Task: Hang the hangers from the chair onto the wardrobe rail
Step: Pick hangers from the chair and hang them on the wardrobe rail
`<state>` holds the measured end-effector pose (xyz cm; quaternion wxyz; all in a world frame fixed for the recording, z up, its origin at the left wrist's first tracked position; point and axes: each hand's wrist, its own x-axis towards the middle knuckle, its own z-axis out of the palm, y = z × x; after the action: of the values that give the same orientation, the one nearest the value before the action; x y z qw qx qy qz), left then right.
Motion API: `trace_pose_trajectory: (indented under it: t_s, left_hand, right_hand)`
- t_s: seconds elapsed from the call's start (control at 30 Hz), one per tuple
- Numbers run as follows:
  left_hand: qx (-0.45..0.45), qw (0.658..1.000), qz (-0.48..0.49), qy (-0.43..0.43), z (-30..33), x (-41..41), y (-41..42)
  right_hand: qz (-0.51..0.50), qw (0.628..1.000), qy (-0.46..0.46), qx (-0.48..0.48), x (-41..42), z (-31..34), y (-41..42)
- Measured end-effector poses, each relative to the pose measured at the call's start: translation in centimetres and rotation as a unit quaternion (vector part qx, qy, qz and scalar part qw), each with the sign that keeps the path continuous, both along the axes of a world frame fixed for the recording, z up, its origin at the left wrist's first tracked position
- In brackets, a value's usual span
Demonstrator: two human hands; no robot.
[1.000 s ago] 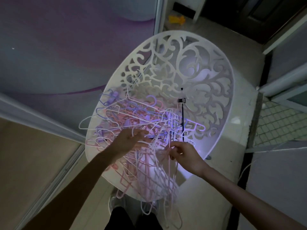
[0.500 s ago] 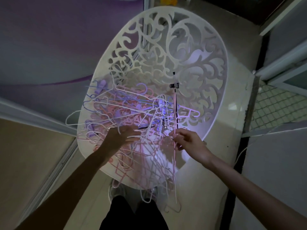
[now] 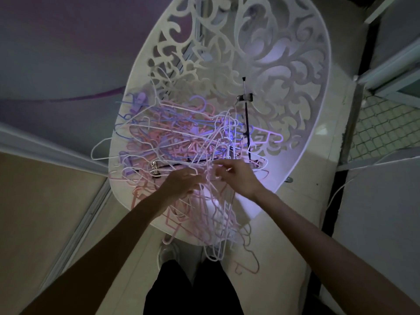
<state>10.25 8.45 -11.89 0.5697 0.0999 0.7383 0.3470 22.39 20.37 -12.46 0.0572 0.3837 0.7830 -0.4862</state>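
A tangled pile of thin pink, white, purple and blue hangers (image 3: 177, 137) fills the seat of a white cut-out chair (image 3: 323, 92). Several pale hangers (image 3: 216, 235) droop over the seat's front edge. A black clip hanger (image 3: 246, 123) stands upright in the pile. My left hand (image 3: 181, 181) rests on the near part of the pile, fingers stretched to the right among the wires. My right hand (image 3: 239, 178) is close beside it, its fingertips pinching thin white hanger wires. No wardrobe rail is in view.
A purple-grey sliding panel (image 3: 56, 53) with its floor track (image 3: 75, 233) runs along the left. On the right lie a wire mesh panel (image 3: 384, 126) and a white cable (image 3: 341, 189). My black trousers (image 3: 193, 289) stand just in front of the chair.
The camera has come closer to the chair. My right hand moved left toward my left hand, from the black clip hanger's foot into the white wires. My left hand stayed on the pile.
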Motion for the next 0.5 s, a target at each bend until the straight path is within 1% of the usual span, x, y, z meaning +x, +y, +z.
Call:
trace_pose_trajectory:
  t_s: [0.03,0.07,0.13,0.17,0.23,0.3,0.4,0.47,0.5]
  left_hand:
    - [-0.002,0.999,-0.032,0.023,0.1,-0.2,0.0]
    - [0.004,0.999,-0.044,0.023,0.2,-0.4,0.1]
    - [0.045,0.998,-0.013,-0.036,0.4,-0.7,-0.1]
    - [0.065,0.996,0.008,-0.058,0.5,-0.9,0.0]
    - [0.077,0.995,0.024,-0.064,0.5,-1.1,0.1]
    - [0.07,0.996,0.022,-0.052,0.4,-1.1,0.2]
    - [0.068,0.995,0.019,-0.065,0.6,-0.6,0.1]
    - [0.085,0.992,0.041,-0.085,0.7,-0.4,-0.2]
    - [0.091,0.991,0.048,-0.083,0.8,-0.3,-0.4]
  right_hand:
    - [-0.036,0.999,0.009,-0.008,0.7,0.3,0.5]
    - [-0.078,0.997,0.015,-0.009,1.9,0.4,1.1]
    - [-0.157,0.988,-0.001,0.004,5.0,0.2,1.3]
    - [-0.18,0.983,-0.028,0.0,6.6,0.0,1.0]
    - [-0.193,0.975,-0.091,-0.058,9.4,-0.5,-0.8]
    - [-0.185,0.965,-0.127,-0.134,10.7,-1.2,-3.1]
    - [-0.187,0.949,-0.133,-0.217,10.8,-2.5,-6.6]
    - [-0.192,0.946,-0.101,-0.239,10.5,-3.5,-8.4]
    - [-0.198,0.949,-0.085,-0.231,10.4,-3.9,-8.9]
